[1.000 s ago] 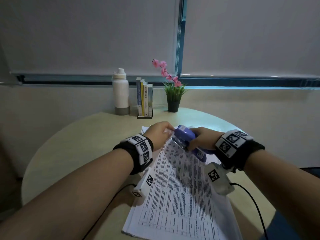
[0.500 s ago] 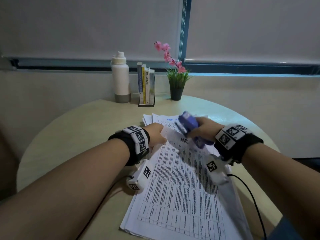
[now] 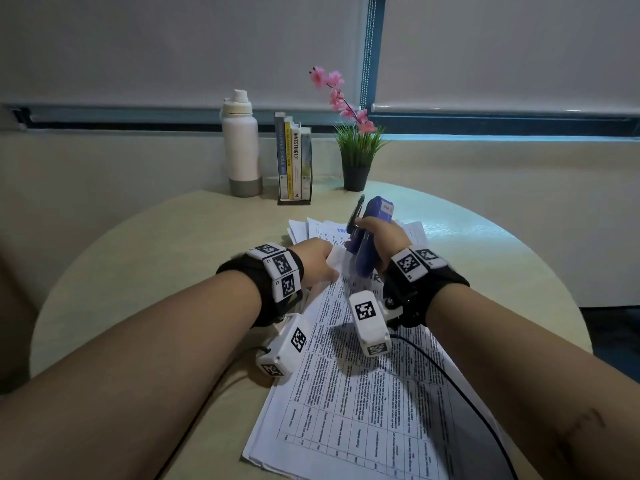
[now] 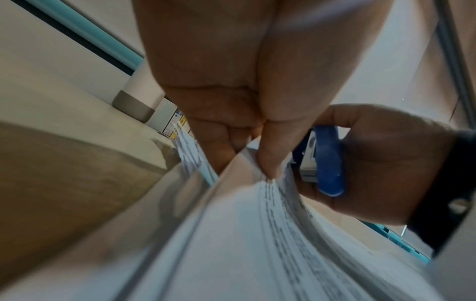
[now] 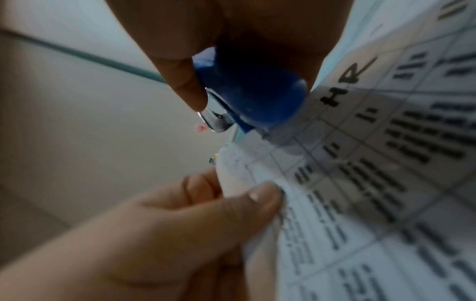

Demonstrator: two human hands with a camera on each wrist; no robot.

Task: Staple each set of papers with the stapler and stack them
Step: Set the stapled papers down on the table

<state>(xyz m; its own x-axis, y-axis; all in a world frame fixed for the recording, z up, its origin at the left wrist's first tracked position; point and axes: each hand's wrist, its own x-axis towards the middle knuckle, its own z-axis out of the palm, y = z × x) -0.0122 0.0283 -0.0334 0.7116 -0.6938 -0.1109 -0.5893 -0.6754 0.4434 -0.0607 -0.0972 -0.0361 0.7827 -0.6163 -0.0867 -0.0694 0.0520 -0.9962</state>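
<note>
A set of printed papers (image 3: 367, 389) with a table of text lies on the round table, marked "HR" (image 5: 342, 87) near its top. My left hand (image 3: 317, 259) pinches the set's top left corner (image 4: 257, 173) between thumb and fingers and lifts it. My right hand (image 3: 381, 237) grips a blue stapler (image 3: 372, 230), held nearly upright just right of that corner, off the paper. In the right wrist view the stapler's rear end (image 5: 252, 89) faces the camera above the page. More papers (image 3: 311, 230) lie beyond both hands.
At the table's far edge stand a white bottle (image 3: 240, 147), a small rack of books (image 3: 294, 161) and a potted plant with pink flowers (image 3: 353, 150). A black cable (image 3: 460, 386) runs from my right wrist across the papers. The table (image 3: 138, 271) shows bare wood at left.
My right hand has pulled the stapler off the corner and tipped it upright. My left hand has drawn back toward me with the pinched corner. The head view has tilted down.
</note>
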